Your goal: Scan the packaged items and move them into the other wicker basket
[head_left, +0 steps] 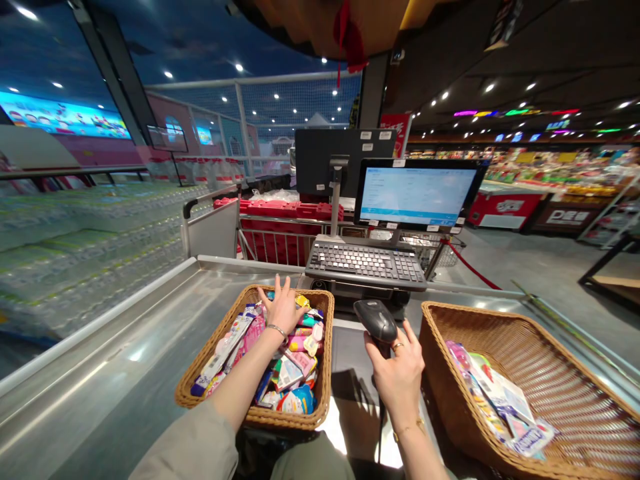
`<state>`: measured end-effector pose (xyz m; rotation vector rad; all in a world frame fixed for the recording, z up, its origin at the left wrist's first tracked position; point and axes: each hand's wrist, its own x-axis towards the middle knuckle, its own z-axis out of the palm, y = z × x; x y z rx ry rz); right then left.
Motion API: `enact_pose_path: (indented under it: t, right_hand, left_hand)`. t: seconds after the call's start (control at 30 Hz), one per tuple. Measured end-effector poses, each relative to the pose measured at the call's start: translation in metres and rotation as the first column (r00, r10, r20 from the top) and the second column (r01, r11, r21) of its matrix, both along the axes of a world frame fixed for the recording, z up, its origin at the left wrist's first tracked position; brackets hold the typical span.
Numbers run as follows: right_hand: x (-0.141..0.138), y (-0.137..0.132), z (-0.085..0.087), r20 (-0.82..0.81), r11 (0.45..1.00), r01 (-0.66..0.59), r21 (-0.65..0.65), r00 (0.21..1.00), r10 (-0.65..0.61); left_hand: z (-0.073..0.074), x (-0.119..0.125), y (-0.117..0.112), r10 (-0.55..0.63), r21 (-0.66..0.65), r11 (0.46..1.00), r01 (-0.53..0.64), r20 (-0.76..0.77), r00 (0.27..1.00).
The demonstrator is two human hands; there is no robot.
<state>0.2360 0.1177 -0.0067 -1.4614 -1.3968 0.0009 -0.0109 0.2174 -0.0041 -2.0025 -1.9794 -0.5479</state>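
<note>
My left hand [283, 308] is over the far part of a wicker basket [327, 347], fingers spread on or just above its contents. That basket is packed with small colourful packets [295, 373], long slim ones along its left side. In my right hand [400, 367] is a black barcode scanner [376, 321], gripped by its handle with the head pointing away from me. To the right stands a second wicker basket [550, 353], with a few packets [500, 393] lying at its left side. Whether my left fingertips touch a packet is hard to make out.
Behind the baskets a keyboard [367, 262] sits below a lit monitor [415, 193]. A metal counter [125, 360] with a raised edge runs to the left. Beyond it are stacked bottle packs [100, 247] and a shopping cart [280, 237]. A cable hangs below the scanner.
</note>
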Motion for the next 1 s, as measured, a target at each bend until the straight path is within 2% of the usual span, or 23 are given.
enact_pose_path:
  t: [0.27, 0.5, 0.83, 1.0]
  right_hand:
    - [0.000, -0.002, 0.004, 0.002, 0.999, -0.007, 0.036, 1.000, 0.007]
    - [0.004, -0.006, 0.008, 0.003, 0.998, 0.015, 0.055, 1.000, -0.015]
    - [0.015, -0.016, 0.016, 0.033, 0.994, 0.051, 0.101, 0.998, -0.055]
    - [0.024, -0.020, 0.021, 0.104, 0.982, 0.078, 0.170, 0.990, -0.096]
  left_hand:
    - [0.029, 0.001, -0.013, -0.096, 0.199, 0.975, 0.100, -0.031, 0.995]
    - [0.053, 0.020, -0.024, -0.189, 0.253, 0.947, 0.196, -0.052, 0.981]
    - [0.069, 0.056, -0.031, -0.302, 0.288, 0.908, 0.306, -0.060, 0.952]
    - [0.076, 0.073, -0.030, -0.350, 0.291, 0.887, 0.357, -0.077, 0.933]
